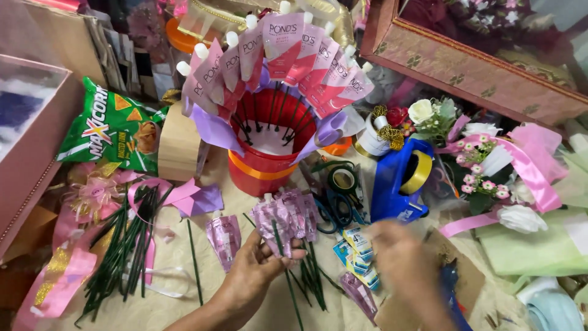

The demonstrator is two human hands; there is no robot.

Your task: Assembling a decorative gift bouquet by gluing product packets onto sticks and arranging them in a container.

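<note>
Your right hand (pixel 404 263) is smeared by motion blur, so you cannot tell whether its fingers are curled or what they touch. Your left hand (pixel 257 266) hides the lower end of the pale purple sachet (pixel 275 220) it pinches. The picture's bottom edge cuts off both forearms, and the right edge crops the pink ribbon bouquet (pixel 520 165)
</note>
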